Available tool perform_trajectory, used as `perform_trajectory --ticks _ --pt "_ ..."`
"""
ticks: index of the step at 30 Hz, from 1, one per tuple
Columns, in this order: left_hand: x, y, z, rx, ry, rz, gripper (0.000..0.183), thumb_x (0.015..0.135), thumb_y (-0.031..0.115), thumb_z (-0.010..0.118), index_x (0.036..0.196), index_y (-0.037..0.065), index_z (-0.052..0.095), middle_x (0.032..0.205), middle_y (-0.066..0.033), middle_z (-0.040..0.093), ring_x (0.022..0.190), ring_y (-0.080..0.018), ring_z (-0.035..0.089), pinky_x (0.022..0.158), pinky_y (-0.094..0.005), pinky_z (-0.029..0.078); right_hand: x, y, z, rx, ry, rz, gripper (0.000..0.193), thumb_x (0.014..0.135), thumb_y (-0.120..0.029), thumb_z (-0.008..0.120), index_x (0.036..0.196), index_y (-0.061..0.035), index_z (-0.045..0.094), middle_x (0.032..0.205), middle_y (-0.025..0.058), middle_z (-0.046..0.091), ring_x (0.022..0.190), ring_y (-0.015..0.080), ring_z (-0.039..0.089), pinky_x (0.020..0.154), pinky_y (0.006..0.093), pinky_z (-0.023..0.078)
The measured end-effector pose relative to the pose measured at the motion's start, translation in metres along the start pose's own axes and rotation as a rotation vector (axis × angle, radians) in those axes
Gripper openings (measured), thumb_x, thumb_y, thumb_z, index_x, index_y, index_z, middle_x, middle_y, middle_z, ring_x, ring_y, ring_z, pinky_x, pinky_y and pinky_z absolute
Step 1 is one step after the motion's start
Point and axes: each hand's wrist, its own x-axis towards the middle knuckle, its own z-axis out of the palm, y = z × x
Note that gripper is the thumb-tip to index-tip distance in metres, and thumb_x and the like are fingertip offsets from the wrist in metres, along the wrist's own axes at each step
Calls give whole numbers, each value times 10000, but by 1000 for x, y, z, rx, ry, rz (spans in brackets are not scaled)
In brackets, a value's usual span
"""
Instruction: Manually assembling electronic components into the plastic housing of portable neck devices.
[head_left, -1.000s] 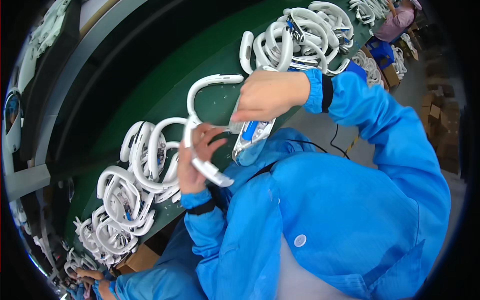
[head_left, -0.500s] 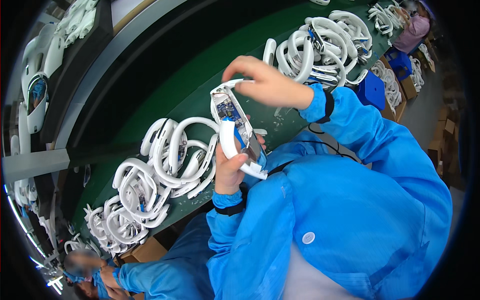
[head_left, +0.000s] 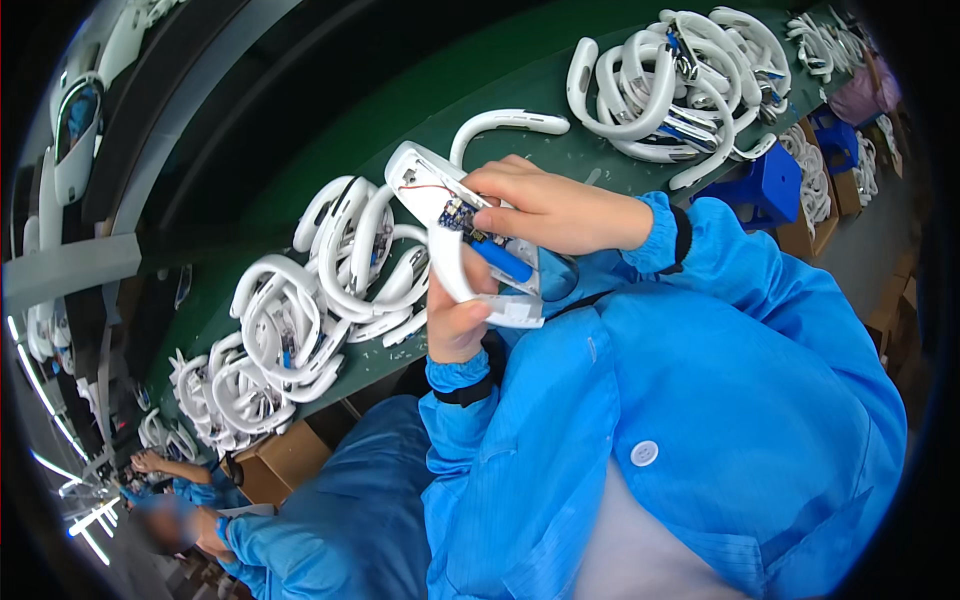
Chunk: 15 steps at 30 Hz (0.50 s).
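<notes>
Left grip (head_left: 456, 325) closed on uncovered white housing (head_left: 412, 193), 12 o'clock of centre; circuit board (head_left: 455, 215), blue cylinder (head_left: 503, 260) inside. Right grip (head_left: 560, 208) half-curled over board, hold unclear. Carton (head_left: 797, 241), 2 o'clock: white loops (head_left: 812, 180) inside.

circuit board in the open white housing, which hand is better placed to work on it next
Probably the right hand: its fingertips are right at the circuit board. The left hand looks occupied, gripping the curved white piece beside the open white housing.
</notes>
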Motion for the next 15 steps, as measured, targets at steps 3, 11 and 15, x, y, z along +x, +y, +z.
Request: perform_trajectory --ticks 3,11,15 --pt "-5 4 9 192 37 -16 407 578 225 749 836 11 520 787 -62 567 710 -138 545 638 -239 424 -12 -3 2 -58 275 -72 274 876 -144 534 1117 -17 507 1051 111 503 888 190 508 778 313 435" --pt "-18 21 36 635 -177 -187 376 569 140 721 924 34 650 1092 -184 526 1109 -324 426 966 -389 309 -41 -39 -9 373 77 304 152 802 1 577 942 42 624 769 57 637 715 58 576 629 201 475" --pt "-21 24 50 694 -256 -108 370 564 135 724 918 54 658 1136 -207 498 1119 -352 403 999 -408 261 -50 -40 -13 428 60 346 159 791 -11 594 938 40 629 785 67 644 715 73 586 647 218 483"
